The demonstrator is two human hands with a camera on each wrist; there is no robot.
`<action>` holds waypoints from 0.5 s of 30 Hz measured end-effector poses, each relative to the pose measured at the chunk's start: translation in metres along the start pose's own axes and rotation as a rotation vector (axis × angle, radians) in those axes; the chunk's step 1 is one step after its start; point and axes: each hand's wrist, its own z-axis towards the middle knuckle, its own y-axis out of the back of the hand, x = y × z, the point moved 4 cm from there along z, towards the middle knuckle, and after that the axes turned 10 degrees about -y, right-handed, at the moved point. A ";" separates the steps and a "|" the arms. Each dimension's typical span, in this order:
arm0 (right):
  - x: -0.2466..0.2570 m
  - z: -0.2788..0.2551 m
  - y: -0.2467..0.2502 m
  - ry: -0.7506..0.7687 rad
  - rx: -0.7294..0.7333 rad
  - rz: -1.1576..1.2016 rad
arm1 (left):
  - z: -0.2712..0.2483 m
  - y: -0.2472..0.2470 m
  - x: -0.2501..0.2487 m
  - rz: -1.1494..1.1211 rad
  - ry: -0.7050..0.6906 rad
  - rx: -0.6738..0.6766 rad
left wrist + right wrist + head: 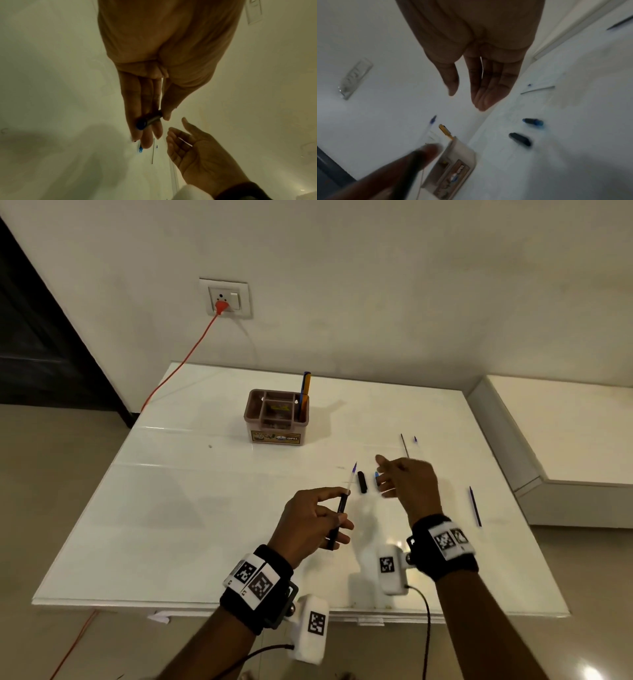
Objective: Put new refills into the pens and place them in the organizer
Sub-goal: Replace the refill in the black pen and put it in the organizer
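While the left hand (308, 522) holds a dark pen barrel (337, 520) pinched between thumb and fingers above the white table (191, 508), a clear refill (351, 477) with a blue tip projects from the barrel's far end, pointing away from the person and slightly right. In the left wrist view the barrel's rear end shows a blue plug, and the thumb presses the barrel against the fingers (142, 102).

The right hand (407, 481) hovers above the table just right of the barrel, fingers loosely extended and apart, thumb raised; it holds nothing. The right wrist view confirms straight fingers (486, 83) with an empty palm.

On the table below the right hand lie a black cap (362, 482) and, just beside it, a blue-ended piece (377, 476), partly hidden by the fingers in the head view; the right wrist view shows both lying apart from each other. Farther back lie a thin grey refill (405, 445) and a small blue tip piece (415, 439) near it. A dark blue refill (475, 506) lies well apart on the right side of the table.

The organizer (276, 416), a brown compartmented box with a printed label, stands toward the back centre of the table. One orange-and-blue pen (304, 392) stands upright in its right rear compartment; the contents of the other compartments cannot be made out.

An orange cable (185, 357) runs from a wall socket (226, 298) down past the table's left rear corner.
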 end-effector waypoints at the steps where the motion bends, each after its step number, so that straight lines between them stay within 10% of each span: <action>1: 0.003 -0.016 -0.004 -0.019 0.079 0.049 | -0.001 -0.001 0.000 0.003 -0.001 0.003; 15: -0.002 -0.039 0.002 -0.101 0.144 0.220 | 0.002 -0.022 0.001 0.085 -0.013 0.048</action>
